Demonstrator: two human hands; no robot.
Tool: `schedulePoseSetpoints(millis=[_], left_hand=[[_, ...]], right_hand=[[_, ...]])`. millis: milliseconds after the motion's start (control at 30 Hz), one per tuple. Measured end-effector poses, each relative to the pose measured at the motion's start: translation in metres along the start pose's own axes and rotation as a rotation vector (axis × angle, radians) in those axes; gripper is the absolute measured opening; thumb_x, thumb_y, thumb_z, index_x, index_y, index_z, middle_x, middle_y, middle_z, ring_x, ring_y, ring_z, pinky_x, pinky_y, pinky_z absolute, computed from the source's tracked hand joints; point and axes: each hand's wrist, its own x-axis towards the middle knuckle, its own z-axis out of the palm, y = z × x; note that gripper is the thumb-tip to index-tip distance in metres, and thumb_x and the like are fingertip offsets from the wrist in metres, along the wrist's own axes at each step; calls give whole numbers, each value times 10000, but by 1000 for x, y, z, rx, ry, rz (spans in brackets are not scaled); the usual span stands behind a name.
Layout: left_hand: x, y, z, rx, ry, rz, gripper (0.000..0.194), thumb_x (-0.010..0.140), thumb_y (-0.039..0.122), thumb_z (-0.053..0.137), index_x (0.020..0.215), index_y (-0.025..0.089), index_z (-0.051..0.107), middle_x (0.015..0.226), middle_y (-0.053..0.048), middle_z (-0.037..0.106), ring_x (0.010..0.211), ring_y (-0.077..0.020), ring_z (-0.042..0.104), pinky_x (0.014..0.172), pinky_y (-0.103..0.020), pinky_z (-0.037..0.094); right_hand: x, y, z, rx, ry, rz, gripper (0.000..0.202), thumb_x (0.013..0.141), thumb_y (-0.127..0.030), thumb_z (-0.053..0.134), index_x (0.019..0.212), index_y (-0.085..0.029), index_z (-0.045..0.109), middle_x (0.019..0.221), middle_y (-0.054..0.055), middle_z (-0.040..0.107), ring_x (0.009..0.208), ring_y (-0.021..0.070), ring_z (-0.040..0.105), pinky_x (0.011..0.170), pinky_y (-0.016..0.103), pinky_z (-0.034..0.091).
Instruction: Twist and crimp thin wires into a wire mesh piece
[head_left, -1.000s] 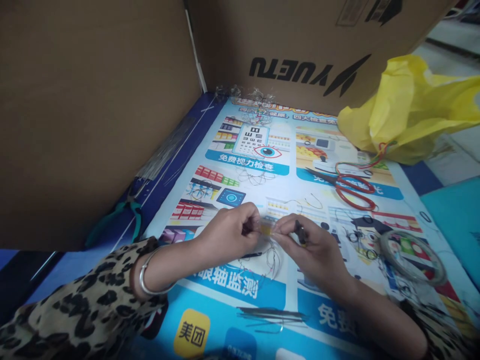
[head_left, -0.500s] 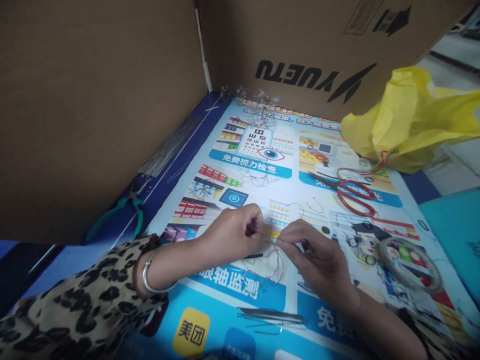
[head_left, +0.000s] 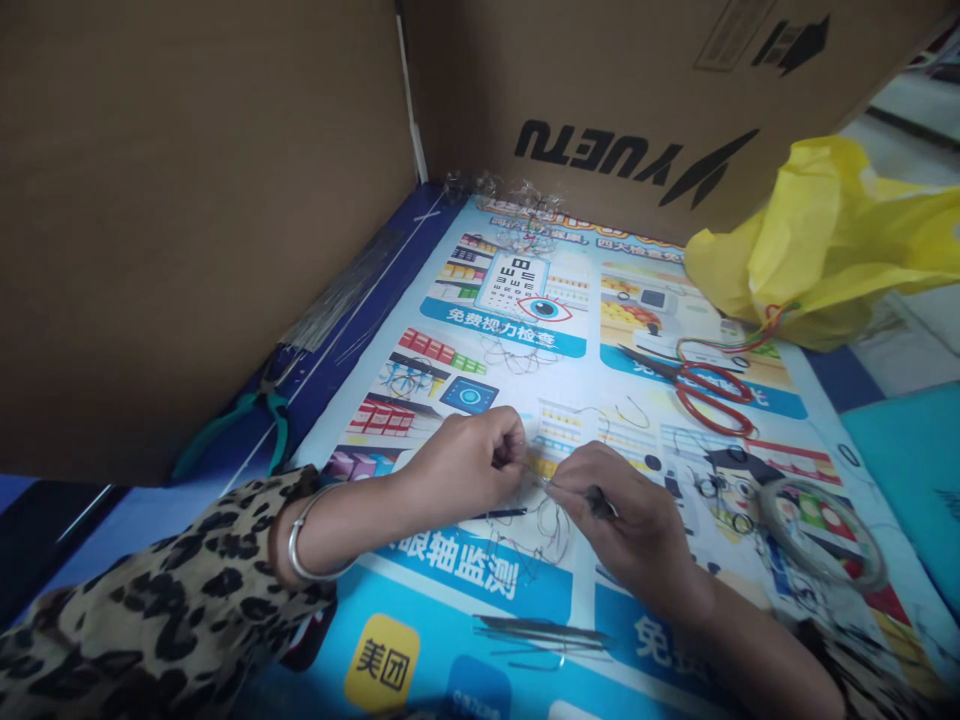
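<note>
Silvery thin wire (head_left: 538, 477) strung above the printed sheet (head_left: 435, 640), pinched at either end by fingertips of left hand (head_left: 484, 465) and right hand (head_left: 626, 510), probably for steadiness. Dark slim piece (head_left: 598, 500) tucked in right palm, perhaps for readiness. Farther out, red-handled scissors (head_left: 681, 373), grey coil (head_left: 870, 578) and teal pliers (head_left: 279, 425), seemingly set aside.

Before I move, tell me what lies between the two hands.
In the head view, a thin strand spans the gap between left hand and right hand.
</note>
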Motion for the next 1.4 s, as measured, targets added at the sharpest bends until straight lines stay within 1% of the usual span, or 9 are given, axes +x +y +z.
schedulePoseSetpoints(millis=[300,433,667,767,867,967,1133,1233,1400], left_hand=[[0,-2,0,-10,-3,1,43,684,152,517,714,178,533,670,32,615,592,-98,545,526,-205,370],[0,-3,1,-5,-9,24,47,696,147,503,722,183,521,685,34,611,607,-99,542,537,-204,372],[-1,-1,2,-33,-22,73,67,712,120,482,733,183,483,686,41,555,628,-93,513,563,-200,373],[0,-1,2,-62,-44,84,71,721,113,473,737,182,481,694,37,544,646,-95,513,575,-199,379],[1,-2,2,-61,-62,79,66,727,118,475,735,183,475,687,38,544,636,-95,515,569,-199,380],[0,-1,2,-12,-59,67,67,732,132,484,760,191,468,693,38,570,631,-103,534,560,-204,381],[-4,1,1,204,-24,82,198,750,150,479,933,212,432,788,15,648,671,-153,601,557,-234,388],[-5,1,1,316,-25,135,213,764,151,467,964,220,436,821,4,659,680,-170,614,537,-239,371],[-4,1,0,320,-50,161,188,771,152,463,948,212,454,797,4,653,660,-152,606,528,-224,373]], right_hand=[[2,-4,-4,133,-52,95,101,802,-151,508,739,-218,550,719,23,591,701,151,560,630,297,466],[1,-4,-4,169,-29,141,86,801,-167,521,734,-209,554,714,20,580,683,146,554,617,290,458],[-3,1,-4,188,-10,353,91,796,-248,560,724,-202,529,711,9,593,683,148,564,651,288,461],[-3,1,-4,184,14,409,106,787,-281,571,725,-205,530,710,5,606,702,157,575,658,286,466],[-2,-1,-4,194,-5,414,117,782,-291,575,716,-206,530,702,7,612,688,158,576,653,290,469],[0,-3,-4,192,-27,405,124,784,-287,573,702,-205,530,692,5,609,674,155,573,657,293,467],[1,-1,-2,200,-6,418,103,783,-284,581,723,-208,545,716,-1,606,702,155,573,672,289,459],[0,1,-2,216,24,431,104,778,-287,590,724,-211,542,704,-9,595,707,152,567,673,284,457],[-1,0,-3,231,9,423,101,780,-282,583,717,-211,547,699,-12,592,692,150,565,660,281,455]])
